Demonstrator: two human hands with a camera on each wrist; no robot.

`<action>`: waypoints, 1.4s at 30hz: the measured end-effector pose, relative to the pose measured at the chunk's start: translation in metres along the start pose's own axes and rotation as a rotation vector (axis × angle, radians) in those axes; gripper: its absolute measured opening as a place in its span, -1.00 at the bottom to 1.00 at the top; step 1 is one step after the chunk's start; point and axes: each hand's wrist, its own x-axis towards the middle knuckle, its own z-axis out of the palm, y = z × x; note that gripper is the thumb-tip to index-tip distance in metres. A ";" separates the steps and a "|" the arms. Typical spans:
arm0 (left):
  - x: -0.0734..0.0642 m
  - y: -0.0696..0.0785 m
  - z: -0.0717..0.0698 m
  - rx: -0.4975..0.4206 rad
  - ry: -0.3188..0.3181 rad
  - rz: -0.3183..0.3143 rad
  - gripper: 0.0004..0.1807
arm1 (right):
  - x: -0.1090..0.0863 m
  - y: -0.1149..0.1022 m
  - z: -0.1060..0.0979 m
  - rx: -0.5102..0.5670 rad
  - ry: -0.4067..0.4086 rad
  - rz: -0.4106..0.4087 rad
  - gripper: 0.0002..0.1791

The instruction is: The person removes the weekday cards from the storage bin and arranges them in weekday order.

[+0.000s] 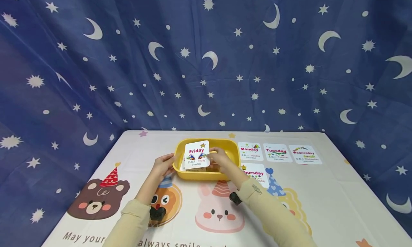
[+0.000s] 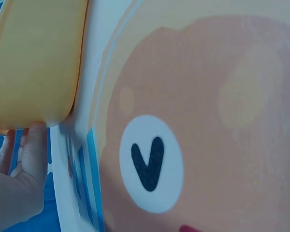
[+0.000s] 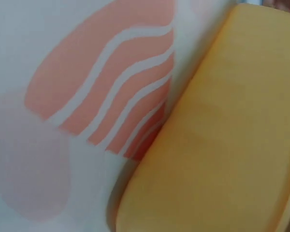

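My right hand pinches the right edge of a white Friday card with two birds and a star on it. The card is held up over a yellow plastic basin, its face toward the head view. Behind and below it, more cards lie partly hidden inside the basin. At the basin's left end, my left hand holds the rim. The left wrist view shows that hand's fingers against the outer end wall. The right wrist view shows mostly the basin's long side.
Right of the basin lie cards for Monday, Tuesday and Wednesday in a row. Thursday lies below Monday, partly behind my right forearm. The tablecloth has cartoon animals; a blue starry curtain hangs behind.
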 end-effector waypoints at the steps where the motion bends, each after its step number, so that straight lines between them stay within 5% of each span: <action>1: 0.000 0.000 0.000 0.001 0.000 0.000 -0.51 | -0.002 -0.001 -0.001 0.009 0.001 0.002 -0.62; 23: 0.000 0.000 -0.001 0.009 -0.013 0.007 -0.49 | -0.038 -0.019 -0.031 0.031 -0.103 -0.100 -0.67; 42: -0.004 0.002 -0.001 0.030 -0.026 -0.001 -0.51 | -0.080 -0.015 -0.069 -0.023 -0.174 -0.073 -0.61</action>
